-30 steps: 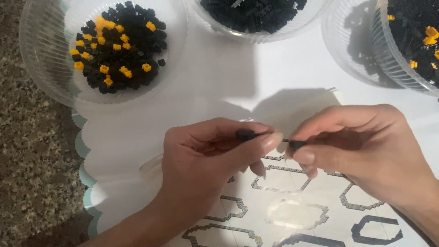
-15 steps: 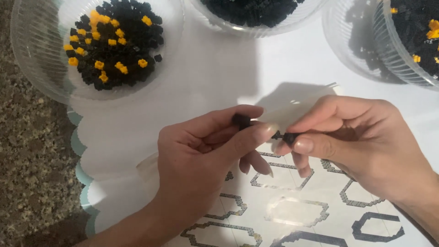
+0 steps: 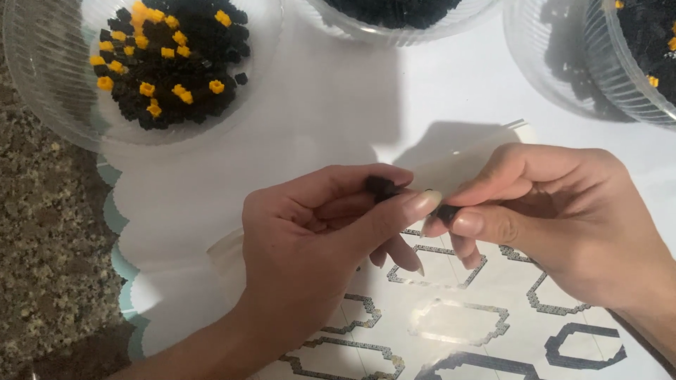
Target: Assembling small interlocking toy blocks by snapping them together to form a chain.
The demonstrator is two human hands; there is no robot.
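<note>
The left hand (image 3: 317, 239) comes in from the lower edge, palm turned inward, its thumb and forefinger pressed together on a small black plastic block (image 3: 382, 187) while the other fingers curl loosely beneath. The right hand (image 3: 556, 218) reaches in from the right, knuckles up, its thumb and forefinger pinching a second small black piece (image 3: 446, 212), with the remaining fingers tucked under. The two pinches meet fingertip to fingertip, just above the middle of the work surface, and the two black pieces sit just beside each other; whether they touch I cannot tell.

Beneath the hands lies a white sheet printed with grey and dark blue elongated hexagon outlines (image 3: 458, 324), resting on a white mat with a scalloped pale blue edge (image 3: 123, 271). That mat sits on a speckled brown stone counter (image 3: 42, 267). At the upper left stands a clear ribbed plastic bowl (image 3: 42, 77) holding a heap of small black and orange blocks (image 3: 169, 60). A second clear bowl of black pieces (image 3: 394, 17) is at the top centre, and further clear bowls with black and a few orange pieces (image 3: 598, 63) stand at the upper right.
</note>
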